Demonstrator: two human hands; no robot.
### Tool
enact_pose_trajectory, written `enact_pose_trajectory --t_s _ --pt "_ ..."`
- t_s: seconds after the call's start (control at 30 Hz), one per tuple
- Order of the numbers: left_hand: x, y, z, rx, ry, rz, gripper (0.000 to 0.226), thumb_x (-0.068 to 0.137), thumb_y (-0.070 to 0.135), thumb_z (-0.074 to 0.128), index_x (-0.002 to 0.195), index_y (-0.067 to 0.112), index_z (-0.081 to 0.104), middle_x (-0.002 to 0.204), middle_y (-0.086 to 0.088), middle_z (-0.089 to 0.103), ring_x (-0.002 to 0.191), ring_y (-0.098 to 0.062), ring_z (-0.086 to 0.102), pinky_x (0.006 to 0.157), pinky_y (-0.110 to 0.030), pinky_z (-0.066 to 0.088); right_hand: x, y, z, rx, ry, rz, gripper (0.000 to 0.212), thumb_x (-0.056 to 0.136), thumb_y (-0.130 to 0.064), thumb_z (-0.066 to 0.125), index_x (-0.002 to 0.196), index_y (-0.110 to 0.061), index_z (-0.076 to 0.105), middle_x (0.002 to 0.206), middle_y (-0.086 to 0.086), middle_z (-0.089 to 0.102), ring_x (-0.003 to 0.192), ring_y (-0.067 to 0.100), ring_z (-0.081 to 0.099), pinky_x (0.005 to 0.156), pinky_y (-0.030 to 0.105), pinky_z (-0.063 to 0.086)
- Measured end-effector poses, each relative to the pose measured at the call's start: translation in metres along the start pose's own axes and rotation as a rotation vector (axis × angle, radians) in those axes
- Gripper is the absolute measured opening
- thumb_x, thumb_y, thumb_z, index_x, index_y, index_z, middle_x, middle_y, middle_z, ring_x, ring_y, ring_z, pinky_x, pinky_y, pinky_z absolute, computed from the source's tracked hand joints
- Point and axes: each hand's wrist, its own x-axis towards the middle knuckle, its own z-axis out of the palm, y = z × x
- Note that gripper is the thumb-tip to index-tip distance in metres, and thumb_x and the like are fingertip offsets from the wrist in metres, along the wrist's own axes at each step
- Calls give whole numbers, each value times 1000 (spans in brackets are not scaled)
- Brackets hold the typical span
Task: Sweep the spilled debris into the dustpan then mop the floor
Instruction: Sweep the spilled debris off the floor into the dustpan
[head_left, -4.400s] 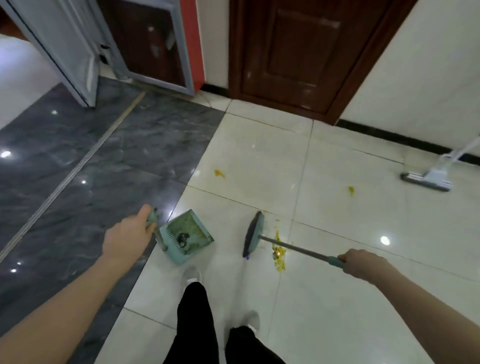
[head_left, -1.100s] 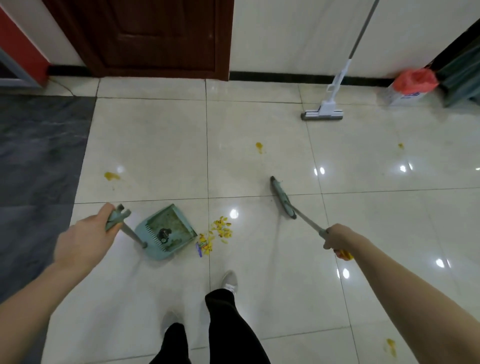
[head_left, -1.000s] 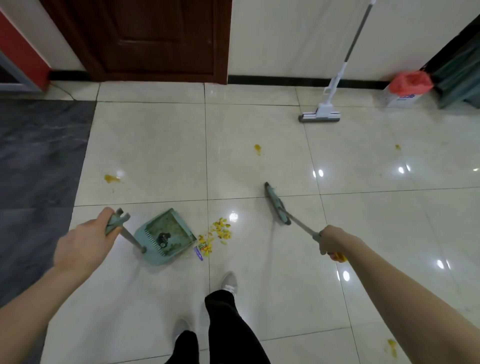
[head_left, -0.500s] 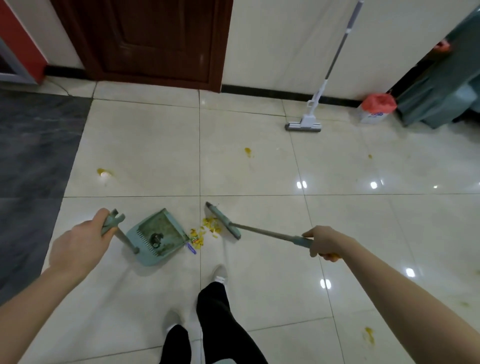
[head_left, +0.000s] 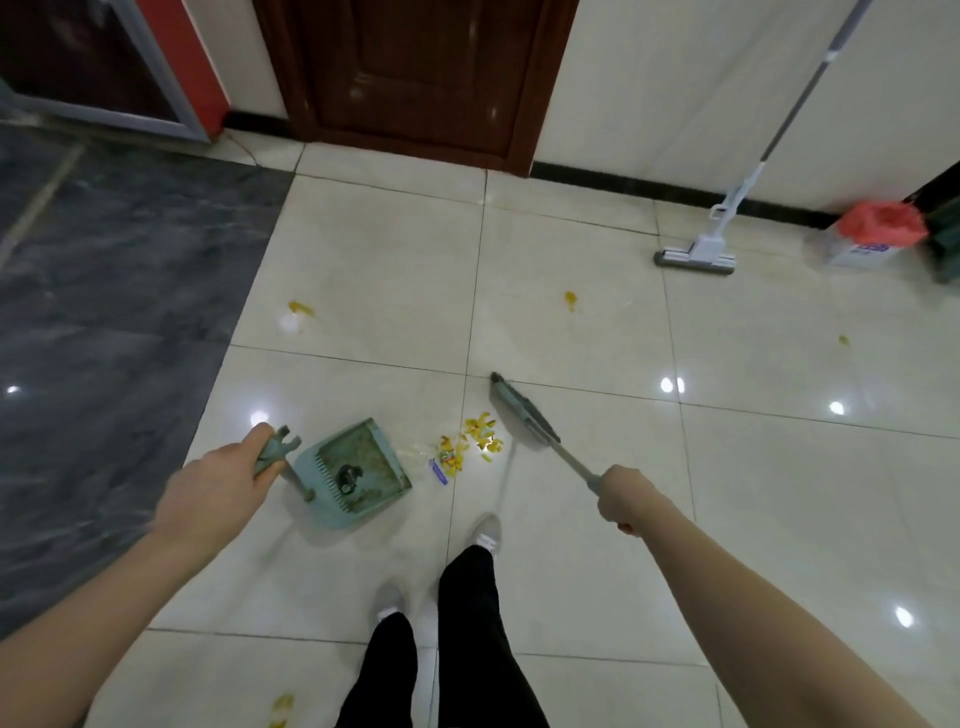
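Floor (head_left: 597, 545): glossy cream tiles lying beside a dark grey marbled section on the left.
Door (head_left: 421, 73): dark brown wood, standing at the far wall.
Mop (head_left: 696, 257): flat head resting on the tiles near the far wall, its long handle leaning up to the right.
Red-topped package (head_left: 878, 231): sitting on the floor just right of the mop head.
Broom (head_left: 524, 413): green head tilting just right of the debris; whether it is touching the tiles cannot be told.
Dustpan (head_left: 353, 473): teal, sitting on the tiles with its open mouth facing the debris, dark dirt lying inside.
Left hand (head_left: 218, 493): fingers clenching round the dustpan's upright handle.
Right hand (head_left: 623, 499): fingers wrapping round the broom handle.
Spilled debris (head_left: 470, 441): yellow scraps lying between dustpan mouth and broom head.
Yellow stains (head_left: 301, 308): spotting the tiles further out.
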Motion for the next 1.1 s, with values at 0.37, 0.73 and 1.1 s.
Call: enact_pose_trajectory --t_s 0.37,0.73,1.1 --pt "-5 -24 19 -22 -10 -21 22 93 35 55 104 22 42 75 -7 63 64 -33 58 53 -34 45 -36 19 -16 -154 -135 -97 51 88 1 50 135 -20 54 81 5 55 47 17 49 38 22 41" --pt "-31 -59 20 -67 -18 -122 26 94 30 55 112 18 41 77 -14 64 69 -36 62 58 -40 51 -47 -9 -3 -20 -110 53 11 92 -2 52 103 -4 51 66 11 53 44 19 47 43 25 41" --pt "-19 -56 44 -154 -18 -106 23 93 31 54 109 20 41 77 -12 64 63 -33 55 55 -35 42 -71 -99 53 210 -317 88 18 94 -5 54 107 7 60 61 10 47 42 17 41 37 19 38"
